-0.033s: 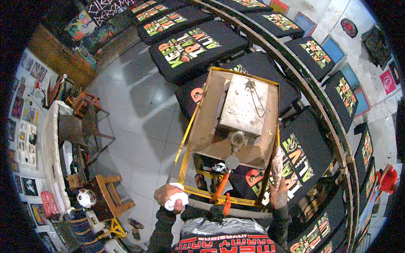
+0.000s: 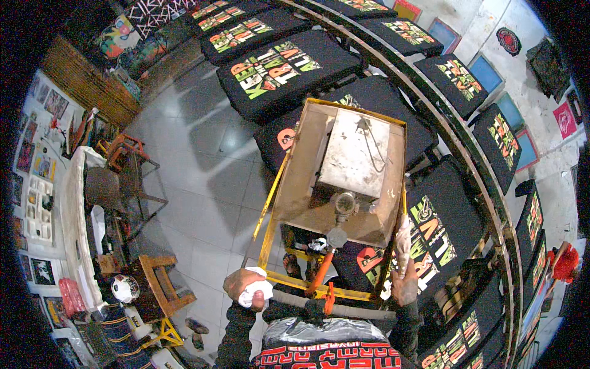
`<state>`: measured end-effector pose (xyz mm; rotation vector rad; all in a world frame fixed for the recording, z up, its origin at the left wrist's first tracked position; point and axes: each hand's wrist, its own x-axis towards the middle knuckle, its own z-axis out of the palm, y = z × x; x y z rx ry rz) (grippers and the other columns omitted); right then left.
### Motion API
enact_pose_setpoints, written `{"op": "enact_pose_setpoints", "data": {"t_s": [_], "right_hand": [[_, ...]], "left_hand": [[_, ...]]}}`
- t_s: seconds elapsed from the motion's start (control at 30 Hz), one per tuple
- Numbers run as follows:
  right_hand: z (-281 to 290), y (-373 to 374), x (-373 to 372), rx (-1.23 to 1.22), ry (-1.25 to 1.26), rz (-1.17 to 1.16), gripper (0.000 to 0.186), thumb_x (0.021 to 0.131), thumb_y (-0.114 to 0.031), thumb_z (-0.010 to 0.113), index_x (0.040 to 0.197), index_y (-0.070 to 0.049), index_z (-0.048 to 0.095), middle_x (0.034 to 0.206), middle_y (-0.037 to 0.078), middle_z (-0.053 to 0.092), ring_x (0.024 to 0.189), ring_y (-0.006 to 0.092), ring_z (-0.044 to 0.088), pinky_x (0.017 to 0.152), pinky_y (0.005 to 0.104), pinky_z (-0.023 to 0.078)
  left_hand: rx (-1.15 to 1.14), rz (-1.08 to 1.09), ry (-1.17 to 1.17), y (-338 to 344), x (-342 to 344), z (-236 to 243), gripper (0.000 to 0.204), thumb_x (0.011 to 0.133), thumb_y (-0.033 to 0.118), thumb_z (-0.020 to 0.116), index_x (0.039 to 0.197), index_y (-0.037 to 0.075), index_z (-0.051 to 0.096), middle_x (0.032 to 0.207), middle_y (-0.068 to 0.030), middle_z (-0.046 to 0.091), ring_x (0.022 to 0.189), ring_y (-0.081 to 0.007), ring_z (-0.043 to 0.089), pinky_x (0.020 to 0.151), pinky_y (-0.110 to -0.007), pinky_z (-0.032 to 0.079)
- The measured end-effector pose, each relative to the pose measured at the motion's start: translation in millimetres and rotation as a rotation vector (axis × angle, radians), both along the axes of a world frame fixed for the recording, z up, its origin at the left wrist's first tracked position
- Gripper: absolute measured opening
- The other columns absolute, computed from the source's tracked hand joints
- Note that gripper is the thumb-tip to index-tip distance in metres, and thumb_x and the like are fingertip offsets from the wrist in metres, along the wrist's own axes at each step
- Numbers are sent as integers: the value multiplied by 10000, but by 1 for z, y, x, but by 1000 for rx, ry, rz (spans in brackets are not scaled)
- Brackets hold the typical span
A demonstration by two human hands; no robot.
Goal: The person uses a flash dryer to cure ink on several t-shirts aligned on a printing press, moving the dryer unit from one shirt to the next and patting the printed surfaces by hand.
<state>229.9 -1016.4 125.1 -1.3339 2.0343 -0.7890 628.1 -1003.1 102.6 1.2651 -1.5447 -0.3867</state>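
Note:
A tan metal hood point(image 2: 295, 203) with a pale metal box point(image 2: 356, 154) on top stands before me in a yellow metal frame point(image 2: 266, 246). At the frame's near left corner, my left hand point(image 2: 236, 284) is closed round a bunched white cloth point(image 2: 254, 293). My right hand point(image 2: 404, 288) is at the frame's near right side, closed on a long pale cloth point(image 2: 402, 243); its fingers are partly hidden. Between my hands, an orange rod point(image 2: 321, 272) runs from a round metal fitting point(image 2: 337, 237) toward me, near an orange tie point(image 2: 330, 298).
Black printed shirts point(image 2: 279, 67) lie on boards in rows along a curved-looking metal rail point(image 2: 458, 120), beneath and beside the hood. At left are a wooden stool point(image 2: 163, 286), a ball point(image 2: 125, 288), a chair point(image 2: 123, 184) and a cluttered bench point(image 2: 77, 227). Tiled floor point(image 2: 190, 215) lies between.

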Motion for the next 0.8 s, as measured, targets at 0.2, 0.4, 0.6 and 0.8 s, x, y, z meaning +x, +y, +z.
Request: {"op": "enact_pose_setpoints", "data": {"t_s": [0.2,0.4,0.6,0.8], "right_hand": [[-11,0,-5,-2,50,14,485,809,-68,631,1262,27,485,1020,237,640,901,348,634,795,415,497],[-19,2,-11,18,117,13,511,799,-84,651,1267,39,486,1039,256,644,937,398,634,812,435,495],[-21,5,-14,-7,68,-2,514,796,-99,657,1261,41,490,1022,259,641,928,414,625,811,443,489],[-34,3,-12,-148,96,61,417,807,-118,647,1150,71,503,915,289,599,831,439,596,747,465,471]], "left_hand": [[16,17,71,-6,-11,18,356,819,419,581,843,69,642,700,-102,619,609,-273,625,588,-383,506],[432,45,23,-38,-17,71,243,781,272,694,789,31,658,661,-101,651,585,-176,648,557,-305,504],[485,-55,727,-112,-51,97,254,916,283,676,939,37,619,786,13,601,673,-51,539,570,-213,437],[412,-12,357,-190,-77,50,505,869,513,670,1000,37,562,844,-58,642,727,-124,604,635,-291,500]]}}
